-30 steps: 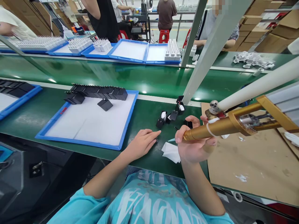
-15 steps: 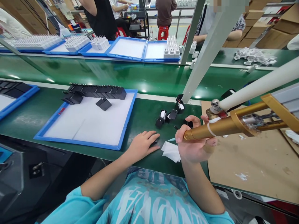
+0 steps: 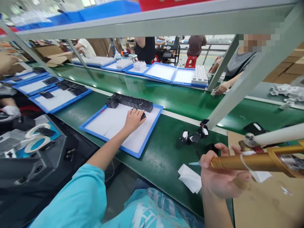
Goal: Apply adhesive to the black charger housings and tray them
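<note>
My left hand (image 3: 134, 119) is over the blue-rimmed tray (image 3: 129, 151), its fingers curled round a black plug-in power adapter (image 3: 143, 116). Just behind it, a row of similar black adapters (image 3: 135, 102) with metal pins up stands along the tray's far side. My right hand (image 3: 222, 179) holds a gold-coloured, tube-shaped metal tool (image 3: 244, 164) with a white band round it. Below that hand lies a folded white paper (image 3: 190, 179), and a pale blue pointed tip (image 3: 194, 163) shows beside the thumb. Several black pieces with white insides (image 3: 196, 136) sit on the green bench beyond.
A slanting metal post (image 3: 237, 85) and an overhead shelf (image 3: 142, 23) frame the bench. Cardboard (image 3: 256, 202) covers its right end. More blue trays (image 3: 61, 99) with black adapters are at left. Across the green belt (image 3: 175, 98), a co-worker's hand (image 3: 222, 88) touches a small white part.
My left hand has moved left from the bench into the tray and taken hold of an adapter. My view has swung left and up. The right hand keeps the gold tool.
</note>
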Tool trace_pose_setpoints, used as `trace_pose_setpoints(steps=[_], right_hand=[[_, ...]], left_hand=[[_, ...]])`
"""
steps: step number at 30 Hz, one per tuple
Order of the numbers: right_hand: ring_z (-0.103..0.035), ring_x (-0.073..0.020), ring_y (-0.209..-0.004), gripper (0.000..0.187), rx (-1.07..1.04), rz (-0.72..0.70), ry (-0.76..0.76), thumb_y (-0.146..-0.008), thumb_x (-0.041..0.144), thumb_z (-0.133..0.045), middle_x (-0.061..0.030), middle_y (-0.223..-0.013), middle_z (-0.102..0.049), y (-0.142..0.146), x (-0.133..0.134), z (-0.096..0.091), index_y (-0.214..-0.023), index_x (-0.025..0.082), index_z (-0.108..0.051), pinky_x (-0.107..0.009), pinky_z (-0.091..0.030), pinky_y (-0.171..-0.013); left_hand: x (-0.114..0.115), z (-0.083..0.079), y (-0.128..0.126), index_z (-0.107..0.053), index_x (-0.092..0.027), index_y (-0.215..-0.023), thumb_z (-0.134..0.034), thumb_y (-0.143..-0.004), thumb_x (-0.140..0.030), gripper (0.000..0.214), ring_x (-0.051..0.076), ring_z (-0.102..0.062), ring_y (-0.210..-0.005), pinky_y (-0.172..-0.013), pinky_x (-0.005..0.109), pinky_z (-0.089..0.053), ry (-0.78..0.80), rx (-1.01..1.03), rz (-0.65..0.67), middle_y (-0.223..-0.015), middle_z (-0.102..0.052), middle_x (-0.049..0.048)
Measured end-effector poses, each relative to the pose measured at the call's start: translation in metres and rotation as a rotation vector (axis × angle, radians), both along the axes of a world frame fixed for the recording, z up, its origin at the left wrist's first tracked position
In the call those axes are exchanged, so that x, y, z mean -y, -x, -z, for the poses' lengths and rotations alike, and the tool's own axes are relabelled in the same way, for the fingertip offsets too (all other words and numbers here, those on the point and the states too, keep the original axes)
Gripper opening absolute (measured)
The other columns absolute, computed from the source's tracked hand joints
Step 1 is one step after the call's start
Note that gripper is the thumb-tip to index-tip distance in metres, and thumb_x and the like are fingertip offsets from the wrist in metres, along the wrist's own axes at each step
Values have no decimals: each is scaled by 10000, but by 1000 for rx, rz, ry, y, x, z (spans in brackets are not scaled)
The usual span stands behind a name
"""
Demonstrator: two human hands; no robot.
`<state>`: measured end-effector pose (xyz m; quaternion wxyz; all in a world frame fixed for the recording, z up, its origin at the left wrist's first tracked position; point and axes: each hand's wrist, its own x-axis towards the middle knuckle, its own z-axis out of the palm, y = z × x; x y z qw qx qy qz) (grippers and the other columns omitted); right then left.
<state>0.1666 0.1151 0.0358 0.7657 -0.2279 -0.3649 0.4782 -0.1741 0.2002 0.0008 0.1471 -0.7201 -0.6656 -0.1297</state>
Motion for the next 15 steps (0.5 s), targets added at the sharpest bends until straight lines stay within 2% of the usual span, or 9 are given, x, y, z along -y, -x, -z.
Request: trace_pose_setpoints(steps=[2, 5, 7, 9, 12, 15], right_hand=[[-541, -100, -429, 458, -8, -6, 3, -799, 586, -523, -18, -1021, -597, -1, -1, 2, -1131, 277, -586, -287, -393, -392], [-526, -98, -437, 454, -10, -18, 15, -795, 603, -527, -8, -1024, -599, -2, -1, 4, -1130, 304, -594, -294, -389, -397], [-495, -99, -430, 456, -4, 9, 38, -788, 633, -499, -9, -1022, -591, -2, 0, 4, -1114, 334, -610, -308, -366, -384], [-463, -119, -444, 426, 18, 40, 114, -771, 642, -498, -23, -1053, -585, 0, 1, 1, -1087, 390, -632, -349, -342, -388], [-411, -149, -457, 392, 60, 84, 219, -733, 671, -512, -29, -1103, -578, 1, 3, -2, -1032, 460, -651, -400, -293, -406], [-394, -148, -444, 401, 56, 121, 215, -742, 675, -473, -28, -1084, -585, 2, 0, -1, -1025, 455, -654, -388, -280, -404]], left_hand=[[-14, 4, 23, -587, -161, -1197, -590, -885, -336, 357, 365, -478, -1167, -983, 517, -353, 6, -8, -30, -1122, -601, 190], [-25, 14, 38, -558, -191, -1232, -681, -816, -318, 452, 386, -363, -1296, -1035, 519, -321, 16, 45, -84, -1337, -455, 200], [-28, 20, 42, -505, -226, -1294, -686, -808, -331, 529, 363, -390, -1277, -1002, 478, -376, 89, 115, -119, -1379, -398, 176], [-32, 22, 47, -474, -273, -1320, -655, -827, -332, 529, 310, -474, -1185, -928, 408, -442, 158, 165, -143, -1326, -436, 133], [-43, 19, 68, -463, -285, -1330, -619, -846, -311, 510, 291, -491, -1134, -889, 373, -458, 144, 180, -228, -1273, -463, 120], [-54, 7, 98, -430, -220, -1360, -603, -847, -280, 544, 334, -457, -1161, -902, 411, -442, 94, 201, -370, -1302, -429, 175]])
